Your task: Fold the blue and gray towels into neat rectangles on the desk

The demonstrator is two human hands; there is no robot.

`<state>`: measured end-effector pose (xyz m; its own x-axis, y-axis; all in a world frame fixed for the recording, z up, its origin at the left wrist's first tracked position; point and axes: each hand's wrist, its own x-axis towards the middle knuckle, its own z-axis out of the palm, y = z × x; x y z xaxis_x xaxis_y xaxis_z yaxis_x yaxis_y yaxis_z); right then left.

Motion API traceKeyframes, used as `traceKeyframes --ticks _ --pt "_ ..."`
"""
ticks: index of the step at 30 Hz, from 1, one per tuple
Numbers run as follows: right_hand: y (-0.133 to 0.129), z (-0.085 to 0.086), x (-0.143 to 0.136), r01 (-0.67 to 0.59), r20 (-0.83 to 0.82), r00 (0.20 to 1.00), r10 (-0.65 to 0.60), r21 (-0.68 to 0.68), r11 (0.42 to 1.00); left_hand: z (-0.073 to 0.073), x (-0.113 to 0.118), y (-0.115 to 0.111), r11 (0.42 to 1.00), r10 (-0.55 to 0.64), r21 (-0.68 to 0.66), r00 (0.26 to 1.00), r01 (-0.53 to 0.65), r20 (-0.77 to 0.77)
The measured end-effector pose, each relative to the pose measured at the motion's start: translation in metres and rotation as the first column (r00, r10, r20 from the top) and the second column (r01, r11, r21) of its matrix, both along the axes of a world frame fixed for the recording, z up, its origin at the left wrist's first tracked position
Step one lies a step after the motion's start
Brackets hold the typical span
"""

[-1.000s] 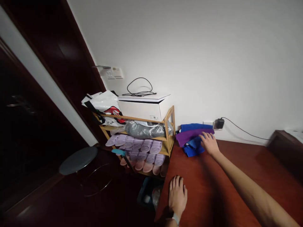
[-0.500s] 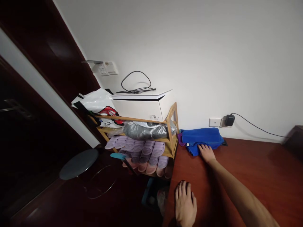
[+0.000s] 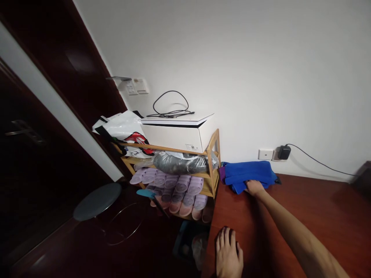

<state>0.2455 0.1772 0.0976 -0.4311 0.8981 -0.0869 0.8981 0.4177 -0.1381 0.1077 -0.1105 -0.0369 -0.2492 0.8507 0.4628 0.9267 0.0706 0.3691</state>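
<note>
A folded blue cloth (image 3: pixel 247 173) lies at the far left of the reddish-brown table (image 3: pixel 307 208), close to the wall. Something purple (image 3: pixel 222 174) pokes out at its left end, and a small dark piece (image 3: pixel 278 180) shows at its right. My right hand (image 3: pixel 255 188) reaches to the cloth's front edge and grips it, its fingertips tucked into the fabric and hidden. Flat on the tabletop by the left edge rests my left hand (image 3: pixel 228 253), fingers stretched out and holding nothing.
Left of the table stands a wooden rack (image 3: pixel 216 162) with a white box (image 3: pixel 174 135), a printed bag (image 3: pixel 124 127) and several purple slippers (image 3: pixel 176 183). A round stool (image 3: pixel 97 200) stands near the dark door (image 3: pixel 34 162). A black plug (image 3: pixel 284 152) sits in the wall socket.
My right hand's fingers have gone from lying on top of the blue cloth to curling into its front edge, and the fabric has shifted slightly. My left hand stays flat on the table.
</note>
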Motion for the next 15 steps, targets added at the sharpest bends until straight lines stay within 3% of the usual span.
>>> traceKeyframes --ticks 5,9,12,15 --pt "0.042 0.055 -0.005 0.065 -0.216 0.974 -0.067 -0.019 0.998 -0.008 -0.001 0.002 1.0 0.018 0.016 1.0 -0.018 -0.018" --pt "0.062 0.116 -0.003 0.177 -0.49 0.864 -0.119 0.073 0.982 -0.011 -0.002 0.003 0.998 0.013 0.063 1.0 -0.012 -0.011" --pt "0.05 0.156 0.009 0.303 -0.659 0.737 -0.147 0.129 0.944 -0.01 -0.003 0.002 0.999 0.008 0.043 1.0 -0.008 -0.011" --pt "0.006 0.174 0.034 0.383 -0.842 0.527 -0.116 0.114 0.917 -0.004 -0.003 0.001 1.0 0.014 0.008 1.0 -0.014 -0.003"
